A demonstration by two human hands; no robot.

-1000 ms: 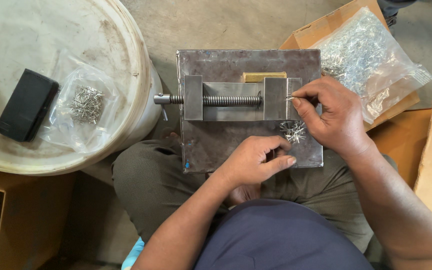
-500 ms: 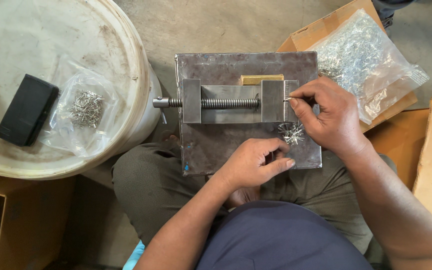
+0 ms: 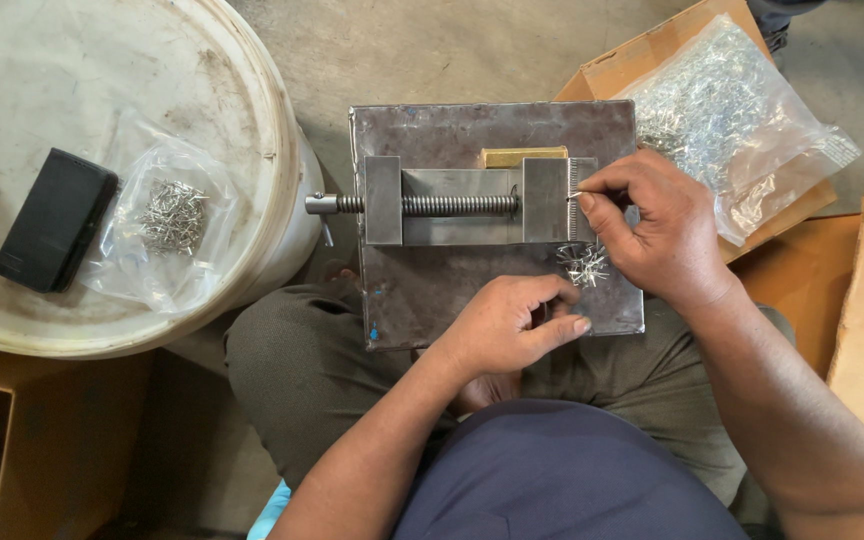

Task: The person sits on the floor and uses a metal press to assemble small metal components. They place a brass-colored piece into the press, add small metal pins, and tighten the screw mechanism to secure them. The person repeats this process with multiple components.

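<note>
Right hand (image 3: 657,235), centre-right of frame, pinching a thin metal pin (image 3: 574,195) betw. thumb and forefinger; fingertips nearly closed on it, other fingers curled. Pin's long axis running left-right, free tip pointing left at the toothed strip on the right end of the vise (image 3: 467,200). Tip touching or just short of the strip, can't tell which. Right hand clearly the nearer one to vise.

Left hand (image 3: 512,325), lower centre, loosely fisted on front edge of steel plate (image 3: 432,290), thumb out to the right; whether holding anything, can't tell. Small heap of pins (image 3: 584,265) just above its thumb, below right-hand fingers.

Vise: grey machined steel, blocky jaws, threaded screw lying horizontal w/ handle end sticking out left. Brass-coloured bar (image 3: 522,156) behind it. Plate dark, stained, scuffed, resting on lap.

Upper right: clear plastic bag of pins (image 3: 727,110), crinkled, on a cardboard box (image 3: 632,60). Upper left: white bucket lid (image 3: 102,90), grimy, w/ smaller bag of pins (image 3: 167,215) and a black flat case (image 3: 52,220).
</note>
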